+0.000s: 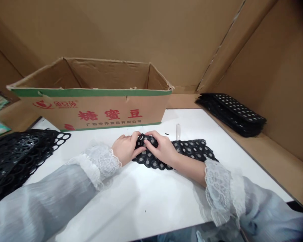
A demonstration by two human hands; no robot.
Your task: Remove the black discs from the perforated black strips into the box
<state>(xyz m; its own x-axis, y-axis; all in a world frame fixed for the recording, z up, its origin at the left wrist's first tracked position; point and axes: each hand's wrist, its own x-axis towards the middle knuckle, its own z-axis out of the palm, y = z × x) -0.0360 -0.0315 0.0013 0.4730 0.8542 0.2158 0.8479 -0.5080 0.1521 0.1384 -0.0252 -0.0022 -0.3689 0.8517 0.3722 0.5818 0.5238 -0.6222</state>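
the left hand and right hand pinched one end of the dotted black strip, which ran out rightward beneath the latter; it seemed light and floppy, best held by its edges.

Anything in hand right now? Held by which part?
Yes: the dotted black sheet. The left hand and right hand pinch its raised left end between thumbs and fingers.

Pale grey-blue sleeves (frilly white lace cuffs)
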